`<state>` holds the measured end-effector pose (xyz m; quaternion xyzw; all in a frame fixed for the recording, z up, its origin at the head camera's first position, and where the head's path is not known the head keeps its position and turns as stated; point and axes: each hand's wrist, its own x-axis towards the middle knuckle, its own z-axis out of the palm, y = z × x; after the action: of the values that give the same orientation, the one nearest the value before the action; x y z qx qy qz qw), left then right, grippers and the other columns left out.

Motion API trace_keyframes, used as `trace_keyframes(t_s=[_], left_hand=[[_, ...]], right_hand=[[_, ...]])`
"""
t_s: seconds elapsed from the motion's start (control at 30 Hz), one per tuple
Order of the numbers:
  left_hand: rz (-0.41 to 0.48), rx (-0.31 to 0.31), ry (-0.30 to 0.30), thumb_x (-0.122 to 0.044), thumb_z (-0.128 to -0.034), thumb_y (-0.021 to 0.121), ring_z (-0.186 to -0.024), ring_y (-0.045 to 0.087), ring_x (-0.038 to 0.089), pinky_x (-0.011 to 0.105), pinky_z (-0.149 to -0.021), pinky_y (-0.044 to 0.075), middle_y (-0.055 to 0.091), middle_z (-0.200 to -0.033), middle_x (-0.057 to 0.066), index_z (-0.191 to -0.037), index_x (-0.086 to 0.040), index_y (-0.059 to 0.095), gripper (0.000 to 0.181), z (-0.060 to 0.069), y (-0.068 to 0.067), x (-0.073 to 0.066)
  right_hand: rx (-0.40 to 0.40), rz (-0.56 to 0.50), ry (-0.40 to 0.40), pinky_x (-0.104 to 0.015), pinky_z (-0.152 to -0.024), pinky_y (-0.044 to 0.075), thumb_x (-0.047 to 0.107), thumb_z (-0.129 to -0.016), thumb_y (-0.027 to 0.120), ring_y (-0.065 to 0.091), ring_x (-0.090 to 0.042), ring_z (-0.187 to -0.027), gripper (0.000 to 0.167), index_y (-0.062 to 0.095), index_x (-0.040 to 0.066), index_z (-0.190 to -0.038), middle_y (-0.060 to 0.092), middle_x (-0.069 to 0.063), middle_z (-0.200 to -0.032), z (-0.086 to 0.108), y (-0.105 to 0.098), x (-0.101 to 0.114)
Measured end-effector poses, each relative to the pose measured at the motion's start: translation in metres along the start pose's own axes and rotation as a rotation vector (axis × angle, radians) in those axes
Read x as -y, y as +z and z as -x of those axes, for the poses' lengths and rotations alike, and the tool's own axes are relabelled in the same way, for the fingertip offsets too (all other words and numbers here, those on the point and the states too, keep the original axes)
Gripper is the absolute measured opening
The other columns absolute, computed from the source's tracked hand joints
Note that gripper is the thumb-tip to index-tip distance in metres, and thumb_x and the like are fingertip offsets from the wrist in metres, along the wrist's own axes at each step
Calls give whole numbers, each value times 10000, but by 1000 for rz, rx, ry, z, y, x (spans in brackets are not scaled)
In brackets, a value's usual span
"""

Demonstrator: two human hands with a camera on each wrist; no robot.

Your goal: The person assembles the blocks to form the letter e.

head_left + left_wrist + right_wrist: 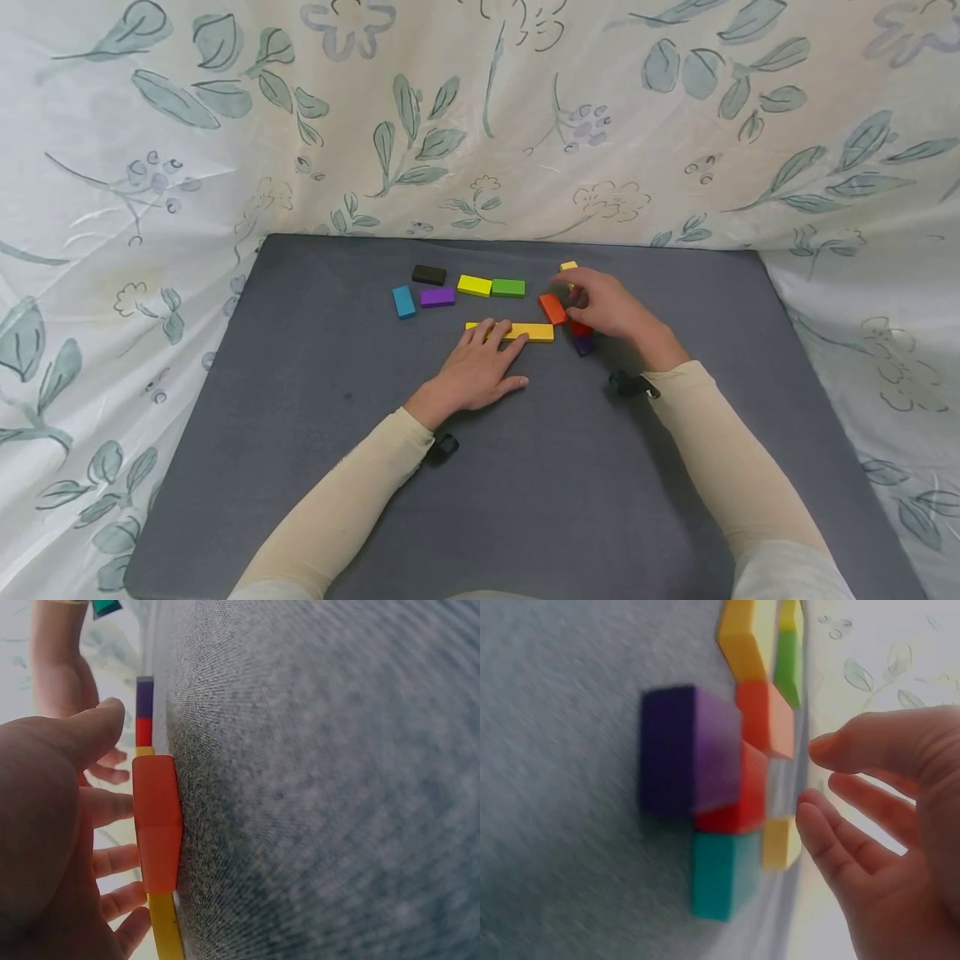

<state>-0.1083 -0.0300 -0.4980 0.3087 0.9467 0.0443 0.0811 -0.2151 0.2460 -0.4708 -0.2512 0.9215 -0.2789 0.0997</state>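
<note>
My left hand (483,367) rests with spread fingers on a row of yellow-orange blocks (534,332). In the left wrist view its fingertips lie along an orange-red block (157,825) and a yellow one (166,926). My right hand (609,304) hovers over a small cluster, thumb and fingers apart with nothing between them. Around it lie an orange block (552,308), a red block (581,328), a dark purple block (584,345) and a pale yellow block (569,266). A teal block (724,874), hidden in the head view, shows in the right wrist view.
Farther back are black (429,274), blue (403,302), purple (437,297), yellow (475,286) and green (508,288) blocks. All lie on a dark grey table (337,467). A floral cloth (480,125) hangs behind the table's far edge.
</note>
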Motion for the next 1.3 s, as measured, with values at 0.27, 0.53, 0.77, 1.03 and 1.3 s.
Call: trace_keyframes(t_s=[0.27, 0.53, 0.77, 1.03, 1.3], left_hand=[[2, 6, -10, -643, -1095, 498, -1576, 217, 358, 565, -1264, 242, 246, -1730, 112, -1729, -238, 324, 772, -3, 3, 1], [7, -7, -7, -637, -1094, 510, -1561, 237, 351, 554, -1261, 253, 262, -1724, 118, -1725, -231, 337, 770, -4, 5, 0], [7, -8, -18, -643, -1090, 511, -1567, 230, 355, 563, -1262, 249, 263, -1725, 118, -1724, -232, 340, 775, -5, 5, -1], [12, -4, -22, -637, -1089, 520, -1571, 231, 355, 558, -1267, 246, 263, -1725, 121, -1722, -219, 345, 778, -6, 3, -2], [26, 4, -28, -638, -1089, 521, -1582, 219, 356, 559, -1275, 230, 252, -1731, 119, -1723, -220, 340, 781, -5, 3, -4]], right_hand=[[-46, -15, 63, -584, -988, 562, 36, -978, 752, 640, -388, -1172, 596, 587, 59, -1551, 553, -172, -1522, -6, -17, -10], [-33, -43, 117, -623, -1057, 515, -11, -972, 716, 598, -433, -1254, 602, 563, 27, -1553, 507, -202, -1560, -13, -28, -23], [-7, -28, 132, -632, -1056, 512, 3, -979, 707, 593, -446, -1265, 619, 540, 44, -1573, 506, -223, -1551, -20, -32, -29], [11, -12, 135, -625, -1034, 522, -37, -961, 691, 607, -437, -1225, 643, 527, 25, -1580, 558, -252, -1451, -27, -32, -33], [46, 28, 144, -612, -1038, 520, -43, -953, 722, 609, -420, -1226, 670, 519, 25, -1587, 547, -239, -1487, -33, -28, -37]])
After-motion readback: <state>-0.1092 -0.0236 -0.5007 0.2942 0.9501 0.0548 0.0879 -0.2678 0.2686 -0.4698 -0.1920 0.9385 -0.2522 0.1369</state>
